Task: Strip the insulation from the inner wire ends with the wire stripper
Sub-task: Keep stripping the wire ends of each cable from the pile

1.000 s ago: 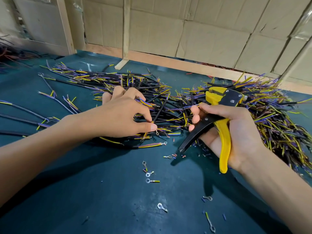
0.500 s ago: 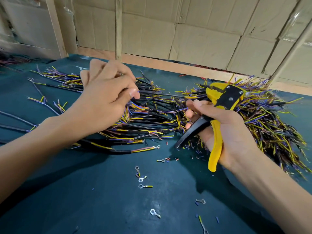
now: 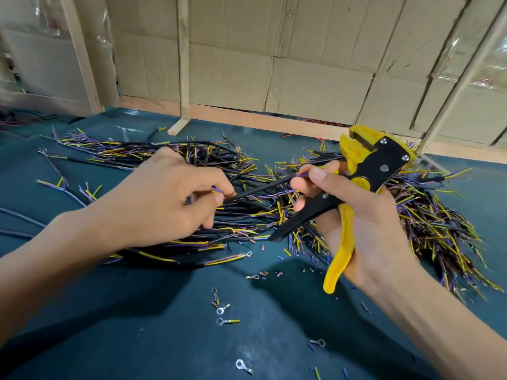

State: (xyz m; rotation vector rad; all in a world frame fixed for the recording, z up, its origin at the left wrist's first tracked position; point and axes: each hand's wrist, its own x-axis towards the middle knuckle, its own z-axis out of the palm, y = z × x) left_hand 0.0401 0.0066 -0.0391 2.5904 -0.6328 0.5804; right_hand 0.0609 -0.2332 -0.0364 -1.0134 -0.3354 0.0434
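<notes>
left hand is up off the pile, thumb and forefinger pinching one end of a single black cable, with short blue and yellow inner wire ends poking out right at the fingertips. the cable runs up and to the right, straight across to the right hand, where its other end sits between the thumb and forefinger, more coloured cores showing just at the thumb tip. so that one cable is stretched between both hands, lifted above the heap.

the right hand is doing double duty: it is also wrapped round the wire stripper, palm and lower fingers gripping the yellow handle, the black handle splayed out down and to the left. the stripper's yellow and black head points up and away, toward the back wall, and the cable end is near it but not in the head; whether it touches the tool i cannot tell.

underneath, a big heap of cut cables spreads over the dark green table mat, black jackets with yellow, blue and purple cores bristling out on both sides. in front of the heap lie loose ring terminals and little snipped bits of coloured insulation. behind the table stands a cardboard wall with wooden battens.
</notes>
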